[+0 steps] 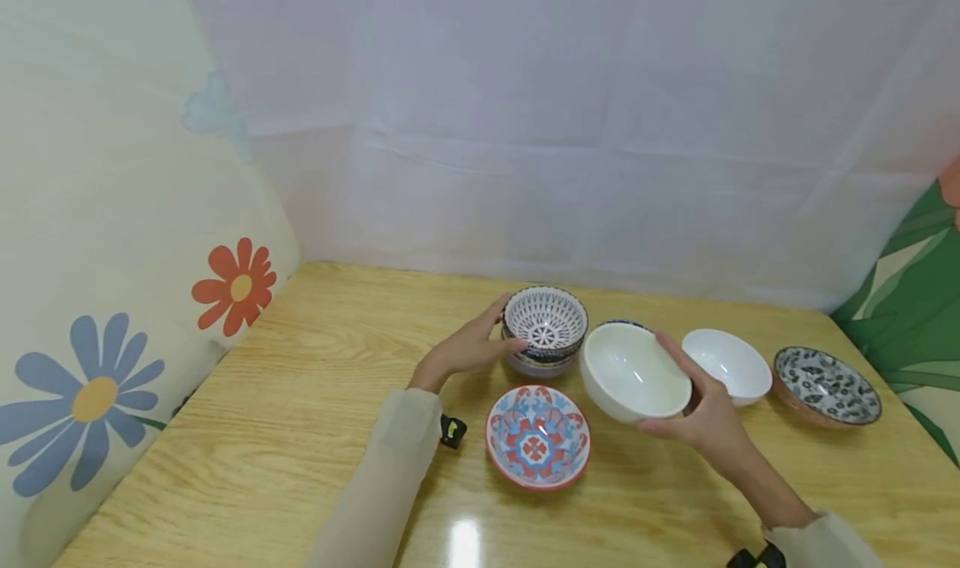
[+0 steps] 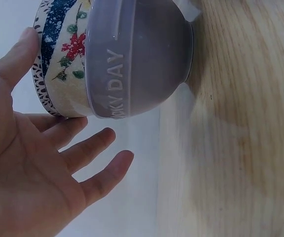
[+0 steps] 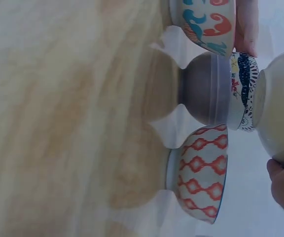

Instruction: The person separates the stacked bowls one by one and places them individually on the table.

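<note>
- Wood-grain surface [image 1: 285,434]: I judge it hard; drops could chip bowls.
- Bowl stack [image 1: 545,332]: upright, left hand [image 1: 467,348] gripping its upper part; uneven pressure could topple it.
- Cream bowl [image 1: 633,374]: tilted, raised beside the stack; right hand [image 1: 708,422] grips one side only, so I rate slipping likeliest.
- Red-and-blue patterned bowl [image 1: 537,439]: near the stack; a fall could strike it.

Flower-printed cloth [image 1: 112,243] and pale cloth [image 1: 562,134] border the wood-grain table [image 1: 262,418].
</note>
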### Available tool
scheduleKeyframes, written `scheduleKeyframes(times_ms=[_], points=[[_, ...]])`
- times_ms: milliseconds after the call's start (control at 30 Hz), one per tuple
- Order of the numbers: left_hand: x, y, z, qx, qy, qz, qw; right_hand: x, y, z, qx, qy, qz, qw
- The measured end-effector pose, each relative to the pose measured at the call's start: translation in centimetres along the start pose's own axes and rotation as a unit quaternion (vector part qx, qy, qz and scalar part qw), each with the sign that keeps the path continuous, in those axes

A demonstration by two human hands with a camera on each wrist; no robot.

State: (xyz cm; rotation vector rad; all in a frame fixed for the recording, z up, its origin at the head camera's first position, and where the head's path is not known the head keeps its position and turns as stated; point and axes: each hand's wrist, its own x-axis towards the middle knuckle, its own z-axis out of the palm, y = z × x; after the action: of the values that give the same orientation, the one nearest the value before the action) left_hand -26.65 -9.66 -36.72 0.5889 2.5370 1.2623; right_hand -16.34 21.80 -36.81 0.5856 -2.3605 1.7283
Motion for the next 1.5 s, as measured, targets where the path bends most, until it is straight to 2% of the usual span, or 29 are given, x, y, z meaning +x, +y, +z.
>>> scheduleKeyframes(times_ms=[200, 433, 667, 967, 1300, 1500], points=[[0.1, 0.0, 0.0, -0.002, 0.002, -0.004, 1.0000, -1.4, 0.5, -0.3, 0.001, 0.004, -0.007, 1.0000], [-0.1, -0.1, 0.2, -0.002, 0.002, -0.011, 0.9999, -2.9, 1.3, -0.9, 0.027, -0.027, -0.022, 0.9991], [-0.1, -0.1, 0.2, 0.001, -0.003, -0.005, 1.0000, -4.1, 2.0, -1.1, -0.022, -0.027, -0.036, 0.9988], [0.0, -0.1, 0.1, 0.003, 0.002, -0.009, 1.0000, -5.0, 2.4, -1.5, -0.062, -0.039, 0.004, 0.9973], [0.1, -0.1, 0.0, 0.003, -0.002, -0.001, 1.0000, -5.3, 3.1, -1.7, -0.028, -0.077, 0.015, 0.9965], [0.1, -0.1, -0.1, 0.000, 0.000, -0.001, 1.0000, -5.4, 3.4, -1.6, -0.041, -0.078, 0.027, 0.9957]])
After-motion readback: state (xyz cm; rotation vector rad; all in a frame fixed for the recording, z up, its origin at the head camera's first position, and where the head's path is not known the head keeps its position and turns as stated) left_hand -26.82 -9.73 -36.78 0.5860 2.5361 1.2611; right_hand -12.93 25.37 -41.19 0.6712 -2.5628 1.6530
